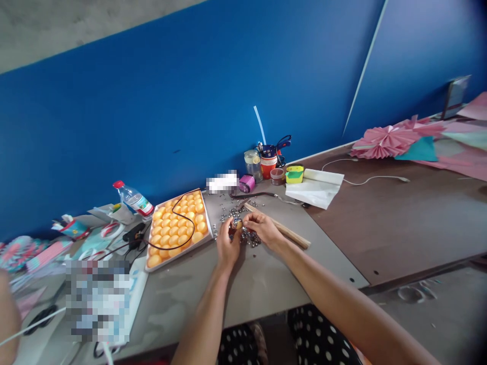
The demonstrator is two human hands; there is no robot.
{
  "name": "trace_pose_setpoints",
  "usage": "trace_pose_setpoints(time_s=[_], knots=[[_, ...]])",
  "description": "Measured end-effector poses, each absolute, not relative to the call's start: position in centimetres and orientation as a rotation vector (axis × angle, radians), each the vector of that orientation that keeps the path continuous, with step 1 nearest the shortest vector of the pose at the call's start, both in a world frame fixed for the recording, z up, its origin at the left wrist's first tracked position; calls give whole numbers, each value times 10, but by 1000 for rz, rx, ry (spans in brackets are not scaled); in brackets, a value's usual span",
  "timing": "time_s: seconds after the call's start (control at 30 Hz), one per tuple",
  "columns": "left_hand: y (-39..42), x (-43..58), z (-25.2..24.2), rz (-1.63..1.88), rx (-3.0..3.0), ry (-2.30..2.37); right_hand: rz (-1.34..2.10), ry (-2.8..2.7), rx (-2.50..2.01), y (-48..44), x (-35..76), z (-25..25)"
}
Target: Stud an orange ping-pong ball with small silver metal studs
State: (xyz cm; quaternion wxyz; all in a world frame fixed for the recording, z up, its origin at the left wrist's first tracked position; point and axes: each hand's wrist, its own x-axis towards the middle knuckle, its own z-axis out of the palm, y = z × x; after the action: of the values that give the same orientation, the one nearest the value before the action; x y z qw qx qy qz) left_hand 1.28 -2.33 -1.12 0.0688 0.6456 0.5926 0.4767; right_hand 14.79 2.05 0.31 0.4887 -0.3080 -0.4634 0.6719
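Tan-orange and small, a round ball with shiny dark bits on its upper side (239,224) sat, in the head view, just above the bare grey table (266,289). The person's left hand (229,247) was clamped on it, thumb against curled fingers. The right hand (264,229) was drawn together, its fingertips close beside the ball; whether they pinched anything I could not tell. Loose, glittering metallic beads (251,238) lay scattered below and beyond both hands.

Good handling, I judged, called for a light, steady grip by the left hand, turning the ball a little at a time, with the right fingertips working close and straight at its surface, low over the table so that anything dropped would not roll far.

Counted: two hands, one held ball, one shallow white-edged tray (190,248) of glossy orange balls (174,231), a few dozen but crossed by a cable and not surely countable, and one clear red-capped plastic bottle (137,200). The beads were too many and tiny to count.
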Motion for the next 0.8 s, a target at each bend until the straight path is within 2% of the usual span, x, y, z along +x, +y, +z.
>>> trace_pose_setpoints(time_s=[0.8], knots=[[-27, 12, -14, 1415, 2258, 1656, 1827, -1207, -864, 16, 157, 11]])
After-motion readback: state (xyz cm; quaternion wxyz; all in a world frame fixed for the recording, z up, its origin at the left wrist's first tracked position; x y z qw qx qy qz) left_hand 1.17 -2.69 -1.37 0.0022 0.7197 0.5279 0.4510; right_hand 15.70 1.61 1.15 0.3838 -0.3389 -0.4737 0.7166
